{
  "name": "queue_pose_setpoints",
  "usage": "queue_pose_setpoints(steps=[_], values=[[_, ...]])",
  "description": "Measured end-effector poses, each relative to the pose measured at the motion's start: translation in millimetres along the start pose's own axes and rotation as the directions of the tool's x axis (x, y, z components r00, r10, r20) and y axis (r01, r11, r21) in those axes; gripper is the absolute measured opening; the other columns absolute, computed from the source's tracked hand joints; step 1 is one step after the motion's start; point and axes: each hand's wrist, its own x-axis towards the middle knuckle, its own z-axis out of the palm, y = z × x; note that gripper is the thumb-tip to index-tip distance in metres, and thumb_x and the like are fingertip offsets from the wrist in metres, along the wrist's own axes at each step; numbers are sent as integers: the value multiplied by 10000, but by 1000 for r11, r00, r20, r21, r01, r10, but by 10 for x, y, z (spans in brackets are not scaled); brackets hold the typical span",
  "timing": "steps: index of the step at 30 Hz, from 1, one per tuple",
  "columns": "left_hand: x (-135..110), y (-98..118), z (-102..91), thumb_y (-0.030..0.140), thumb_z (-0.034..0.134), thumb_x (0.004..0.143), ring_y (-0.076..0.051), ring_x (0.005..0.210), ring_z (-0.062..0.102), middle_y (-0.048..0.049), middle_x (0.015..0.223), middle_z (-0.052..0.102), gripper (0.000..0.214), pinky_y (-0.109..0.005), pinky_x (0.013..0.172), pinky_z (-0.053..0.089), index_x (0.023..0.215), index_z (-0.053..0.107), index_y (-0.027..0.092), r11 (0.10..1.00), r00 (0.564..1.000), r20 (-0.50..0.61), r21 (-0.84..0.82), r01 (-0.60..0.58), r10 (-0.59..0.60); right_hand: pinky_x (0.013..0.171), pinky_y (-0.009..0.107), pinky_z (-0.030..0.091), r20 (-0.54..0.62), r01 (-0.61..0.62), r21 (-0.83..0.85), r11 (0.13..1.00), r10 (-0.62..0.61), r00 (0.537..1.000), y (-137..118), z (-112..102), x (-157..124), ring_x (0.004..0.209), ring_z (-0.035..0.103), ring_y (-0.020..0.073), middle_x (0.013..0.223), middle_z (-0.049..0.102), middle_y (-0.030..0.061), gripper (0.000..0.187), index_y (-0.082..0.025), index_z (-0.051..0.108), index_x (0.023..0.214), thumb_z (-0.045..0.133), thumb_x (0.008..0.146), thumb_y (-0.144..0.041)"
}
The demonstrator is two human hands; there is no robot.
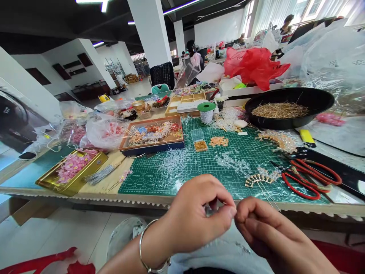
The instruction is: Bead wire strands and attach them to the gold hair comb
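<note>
In the head view, your left hand (201,213) and right hand (269,228) are up in front of the table edge, fingertips almost meeting. Your left thumb and forefinger are pinched together, and your right thumb is pressed against its curled forefinger; you can't tell whether anything small is between them. A bracelet (140,245) circles your left wrist.

Just beyond your right hand, the hair comb (258,179) lies on the green mat (142,186), its thin wires pointing toward you past the mat's edge. The red-handled scissors (300,195) lie to its right. Clear beads (173,167) are spread beyond your left hand, with a small box (200,146) of gold beads and some peach pieces (219,141) behind them.

Further left, the shallow tray (152,147) holds colored beaded pieces, and the gold tin (68,189) holds pink flowers beside a bundle of wires (99,174). At the back right, the black bowl (316,102) holds straw-colored sticks, near a red plastic bag (253,64). A green-topped spool (206,107) stands behind the small box.
</note>
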Motion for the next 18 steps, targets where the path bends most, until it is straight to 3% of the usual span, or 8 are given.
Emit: queue_pose_setpoints(steps=[4,7,9,12,13,15,18], values=[[78,-72,-28,157,664,813,-108,693,529,5,751,597,58,-228,637,420,759,649,171,959,990,12,-248,138,-139,474,193,241,126,-95,221,971,69,990,-145,36,29,571,235,99,741,498,-19,247,-211,662,788,728,865,-436],[40,-258,108,430,648,900,-147,816,598,-35,915,640,258,-284,762,477,974,641,182,762,954,101,-580,287,-282,434,169,249,78,-8,294,956,-15,997,-270,76,73,557,234,92,728,468,-12,248,-190,655,757,717,890,-390],[-36,-395,258,596,538,932,-195,958,619,-87,1046,655,456,-359,906,473,1065,635,171,656,942,228,-676,335,-246,449,176,351,54,78,322,943,-100,993,-348,87,119,566,289,102,739,459,-1,238,-195,650,754,695,899,-379],[-183,-541,448,692,394,945,-209,980,618,-101,1004,682,610,-397,971,430,1094,656,162,613,884,454,-670,419,-108,573,260,522,3,186,312,932,-197,980,-438,61,191,665,461,154,820,491,24,186,-233,650,806,632,931,-370],[-231,-569,483,694,437,928,-199,938,623,-83,950,689,599,-395,954,433,1141,640,172,579,854,510,-667,468,-101,620,281,550,-36,223,288,932,-222,974,-461,42,209,722,507,175,852,505,32,166,-244,653,826,613,941,-358],[-312,-602,504,615,695,816,-173,849,628,-37,859,687,596,-370,894,446,1225,588,196,489,812,561,-670,559,-160,702,283,575,-142,318,230,920,-292,946,-498,-6,230,818,557,192,905,520,44,139,-248,660,853,585,955,-306],[-391,-611,462,341,929,614,-139,769,624,-12,822,677,709,-326,823,453,1208,573,187,369,799,549,-709,601,-245,760,291,581,-228,397,130,908,-363,904,-527,-103,226,825,572,180,897,507,48,160,-235,633,837,553,974,-255]])
